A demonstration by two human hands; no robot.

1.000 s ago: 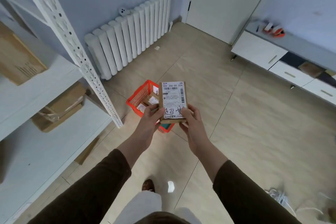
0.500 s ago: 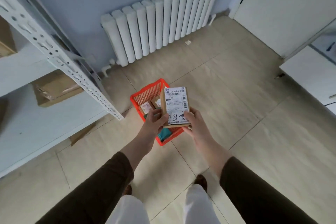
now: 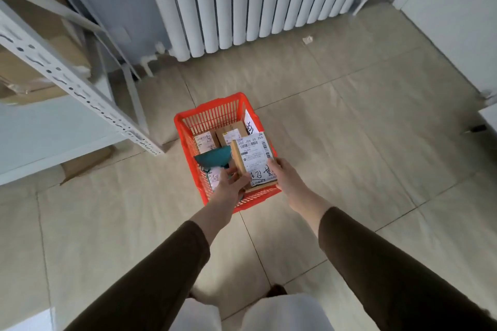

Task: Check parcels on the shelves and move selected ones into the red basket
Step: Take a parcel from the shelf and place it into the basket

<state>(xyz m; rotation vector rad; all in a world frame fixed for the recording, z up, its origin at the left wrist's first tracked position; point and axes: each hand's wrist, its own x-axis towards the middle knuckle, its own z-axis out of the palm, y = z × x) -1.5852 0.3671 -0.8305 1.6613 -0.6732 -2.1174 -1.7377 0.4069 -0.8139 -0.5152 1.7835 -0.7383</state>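
**Parcel held over the red basket**

Parcel [image 3: 252,161] in both my hands, a small brown box with a white shipping label facing up, barcode at the far end and black handwriting at the near end. It sits above the near right part of the basket [image 3: 215,107], tilted a little, its left side showing as a brown cardboard edge. My right hand [image 3: 285,176] grips the near right corner, thumb laid on the label by the handwriting. My left hand [image 3: 231,183] holds the near left edge, its fingers [image 3: 238,173] curled against the cardboard side.

Inside the basket lie other parcels: two small brown boxes [image 3: 205,141] with white labels side by side at the far end, a teal bag [image 3: 213,157] in the middle left, and a pale packet [image 3: 215,179] with handwriting partly under my left hand. A white sheet [image 3: 250,122] with black marks leans on the right wall. The basket stands on the tiled floor [image 3: 349,142].

To the left is the white shelf unit [image 3: 88,101], its perforated post slanting across the view, with a brown box [image 3: 40,67] on a shelf. A flat piece of cardboard [image 3: 86,161] lies on the floor under the lowest shelf. Behind the basket a white radiator [image 3: 255,0] stands against the blue wall. My dark sleeves and pale trousers fill the bottom of the view.
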